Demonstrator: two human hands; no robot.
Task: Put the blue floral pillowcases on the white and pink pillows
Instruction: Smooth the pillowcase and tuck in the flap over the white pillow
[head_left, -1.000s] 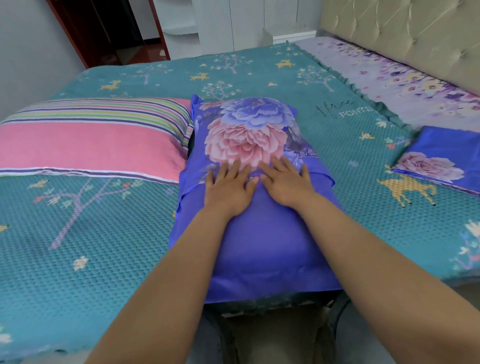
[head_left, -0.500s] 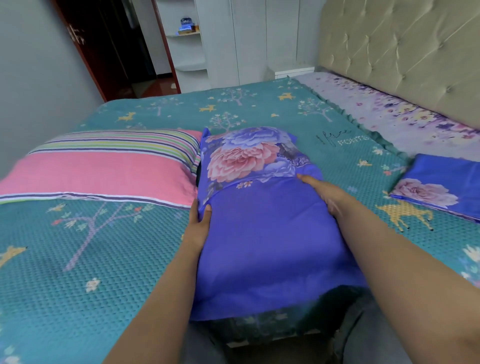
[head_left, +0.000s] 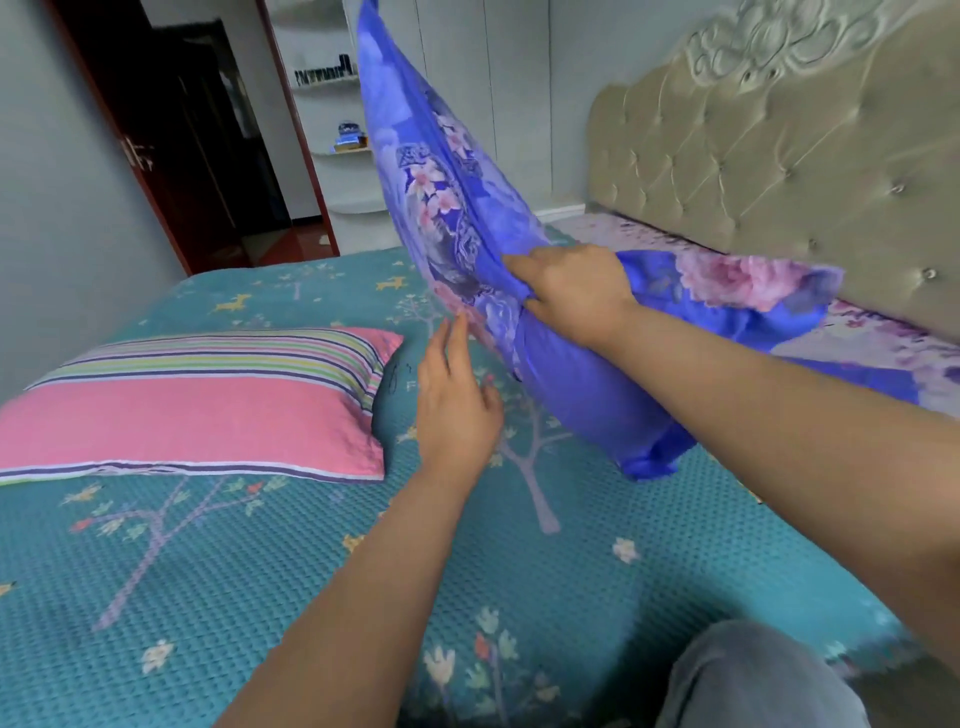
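Now right hand (head_left: 576, 296) clenched on the cased pillow (head_left: 467, 228), pillow tilted up off the bed (head_left: 260, 571), left hand (head_left: 457, 410) released just below, pink pillow (head_left: 197, 410) left of both

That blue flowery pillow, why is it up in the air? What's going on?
A person is putting covers on pillows. The right hand grips the blue flowery pillow by its cover and swings it up off the green bedspread. The left hand is open beside it, holding nothing. The pink striped pillow lies on the bed with no blue cover yet. Another blue flowery pillowcase lies near the headboard.
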